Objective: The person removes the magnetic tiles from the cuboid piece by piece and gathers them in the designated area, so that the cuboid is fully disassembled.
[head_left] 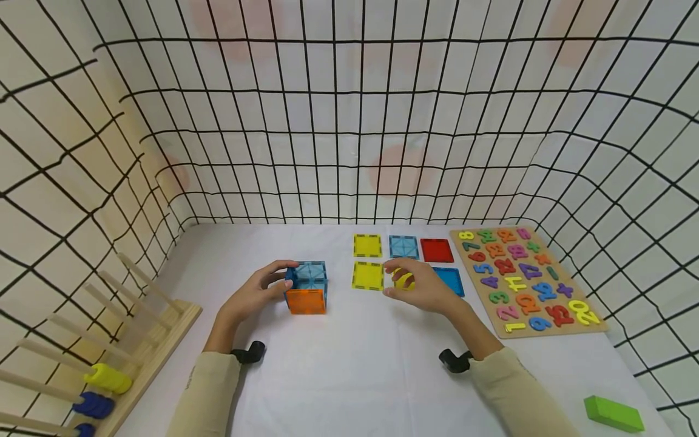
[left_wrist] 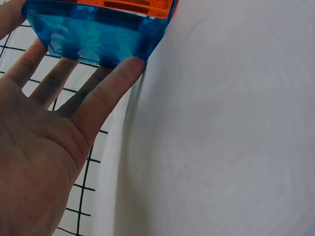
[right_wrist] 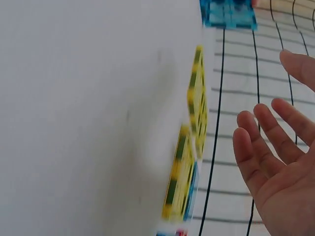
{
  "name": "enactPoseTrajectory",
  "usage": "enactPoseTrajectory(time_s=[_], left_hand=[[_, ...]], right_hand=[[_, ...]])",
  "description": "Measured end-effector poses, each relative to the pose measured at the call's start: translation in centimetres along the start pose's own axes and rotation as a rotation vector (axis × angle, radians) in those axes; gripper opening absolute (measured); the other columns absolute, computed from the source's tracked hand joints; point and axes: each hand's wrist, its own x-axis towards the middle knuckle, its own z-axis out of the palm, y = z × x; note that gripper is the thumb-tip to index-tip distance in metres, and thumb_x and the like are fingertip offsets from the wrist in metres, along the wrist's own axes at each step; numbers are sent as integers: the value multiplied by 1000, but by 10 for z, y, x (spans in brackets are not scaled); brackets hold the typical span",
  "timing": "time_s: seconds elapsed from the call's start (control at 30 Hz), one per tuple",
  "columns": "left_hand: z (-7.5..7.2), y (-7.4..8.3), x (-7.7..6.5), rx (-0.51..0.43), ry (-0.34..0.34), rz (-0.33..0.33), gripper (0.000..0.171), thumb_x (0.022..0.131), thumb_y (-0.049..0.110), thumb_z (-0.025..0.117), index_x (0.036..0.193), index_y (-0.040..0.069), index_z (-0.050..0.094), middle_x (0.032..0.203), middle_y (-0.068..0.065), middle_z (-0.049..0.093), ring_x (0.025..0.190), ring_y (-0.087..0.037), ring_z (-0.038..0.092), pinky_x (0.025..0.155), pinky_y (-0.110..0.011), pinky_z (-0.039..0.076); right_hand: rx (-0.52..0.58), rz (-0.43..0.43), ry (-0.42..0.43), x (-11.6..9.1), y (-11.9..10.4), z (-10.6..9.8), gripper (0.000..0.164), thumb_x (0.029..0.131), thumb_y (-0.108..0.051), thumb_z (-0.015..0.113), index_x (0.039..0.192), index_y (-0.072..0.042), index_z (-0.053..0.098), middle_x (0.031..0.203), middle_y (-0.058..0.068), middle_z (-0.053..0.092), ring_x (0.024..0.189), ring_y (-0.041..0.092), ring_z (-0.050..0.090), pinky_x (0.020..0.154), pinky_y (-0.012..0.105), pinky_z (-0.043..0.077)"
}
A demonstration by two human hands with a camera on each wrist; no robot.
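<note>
A small box of clear magnetic tiles (head_left: 306, 301), blue with an orange front, stands on the white cloth. My left hand (head_left: 256, 291) holds it at its left side, thumb toward the front and fingertips along the blue panel, as the left wrist view also shows. My right hand (head_left: 423, 286) hovers over a yellow tile (head_left: 403, 281), fingers loosely bent and apart, with nothing in them. Left of that hand lies another yellow tile (head_left: 368, 276); to its right a blue tile (head_left: 451, 281) is partly covered. Behind are a yellow (head_left: 367, 246), a light blue (head_left: 404, 247) and a red tile (head_left: 437, 250).
A wooden number puzzle board (head_left: 494, 306) lies on the right. At the left edge is a wooden peg rack (head_left: 164, 337) with yellow and blue rings. A green block (head_left: 614, 414) sits at the front right. Black grid-patterned fabric (head_left: 349, 164) surrounds the table.
</note>
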Motion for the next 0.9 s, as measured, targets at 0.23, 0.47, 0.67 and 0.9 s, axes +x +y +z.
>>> enactPoseTrajectory(time_s=[0.23,0.47,0.67,0.9], left_hand=[[0,-1,1,-5,3,-8,46,102,39,62,146,31,51,162,-6,39,150,-49,34,115,-72,34],[1,-2,3,-24,10,-18,46,102,36,63,146,32,51,161,-7,40,148,-47,37,111,-64,45],[1,-4,4,-28,15,-24,45,102,35,64,145,33,52,161,-6,41,148,-48,36,112,-66,43],[1,-4,4,-16,23,-21,46,100,37,65,145,34,53,161,-5,42,149,-50,33,114,-74,33]], right_hand=[[14,-64,-38,16,-28,27,58,88,-38,80,140,-21,61,130,7,67,110,25,64,91,40,59],[73,-148,-106,29,-48,53,53,89,-36,80,138,-25,62,132,10,66,111,29,65,90,37,58],[84,-191,-135,34,-61,65,55,91,-37,79,139,-16,62,131,10,67,110,26,65,89,37,59],[105,-226,-135,39,-63,75,53,91,-31,79,138,-14,62,132,8,68,108,23,65,87,36,59]])
